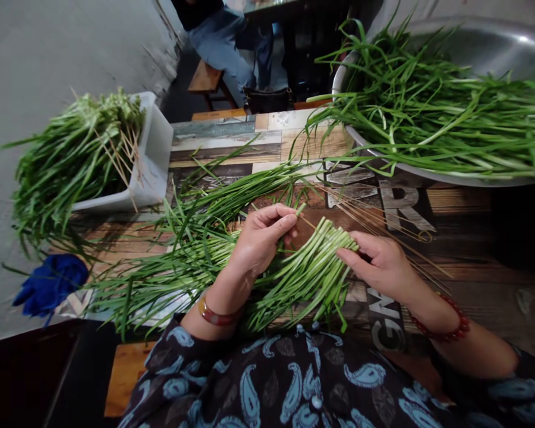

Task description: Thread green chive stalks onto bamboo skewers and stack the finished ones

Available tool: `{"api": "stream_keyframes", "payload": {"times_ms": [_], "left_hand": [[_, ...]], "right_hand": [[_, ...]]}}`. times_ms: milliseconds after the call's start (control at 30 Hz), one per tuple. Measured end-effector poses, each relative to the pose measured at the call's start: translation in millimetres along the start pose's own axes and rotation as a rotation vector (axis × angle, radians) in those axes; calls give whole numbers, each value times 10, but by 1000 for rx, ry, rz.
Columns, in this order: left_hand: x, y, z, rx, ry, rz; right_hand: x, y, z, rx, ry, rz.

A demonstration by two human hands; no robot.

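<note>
My left hand (pixel 267 235) is closed in a pinch on a single green chive stalk (pixel 300 209), whose cut end pokes up past the thumb. Just to its right, a thin bamboo skewer (pixel 309 222) shows its bare part and runs into a bunch of chives (pixel 312 267). The pale ends of that bunch line up side by side, and its leaves hang toward my body. My right hand (pixel 378 261) grips the bunch at its right end, thumb in front. Under and left of my left wrist lie more loose chives (pixel 169 273).
A steel basin (pixel 485 44) heaped with chives stands at the back right. A white plastic bin (pixel 156 154) at left holds chives on skewers. Loose bamboo skewers (pixel 374 217) lie right of centre. A blue cloth-like bundle (pixel 53 282) sits far left. Beyond the table sits a person in jeans (pixel 220 44).
</note>
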State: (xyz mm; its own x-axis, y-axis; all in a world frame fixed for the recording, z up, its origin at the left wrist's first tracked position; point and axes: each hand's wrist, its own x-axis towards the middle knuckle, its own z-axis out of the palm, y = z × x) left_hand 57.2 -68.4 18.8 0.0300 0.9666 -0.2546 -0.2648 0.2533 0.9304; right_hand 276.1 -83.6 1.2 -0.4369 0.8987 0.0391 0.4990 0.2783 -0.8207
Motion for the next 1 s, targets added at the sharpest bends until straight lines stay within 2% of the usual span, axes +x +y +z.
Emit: {"api": "stream_keyframes", "payload": {"times_ms": [567, 1000], "left_hand": [[10, -13, -22, 12, -58, 83], [-5, -15, -50, 98, -55, 27]], "right_hand": [[-3, 25, 14, -9, -10, -18], [5, 23, 47, -41, 27, -33]]}}
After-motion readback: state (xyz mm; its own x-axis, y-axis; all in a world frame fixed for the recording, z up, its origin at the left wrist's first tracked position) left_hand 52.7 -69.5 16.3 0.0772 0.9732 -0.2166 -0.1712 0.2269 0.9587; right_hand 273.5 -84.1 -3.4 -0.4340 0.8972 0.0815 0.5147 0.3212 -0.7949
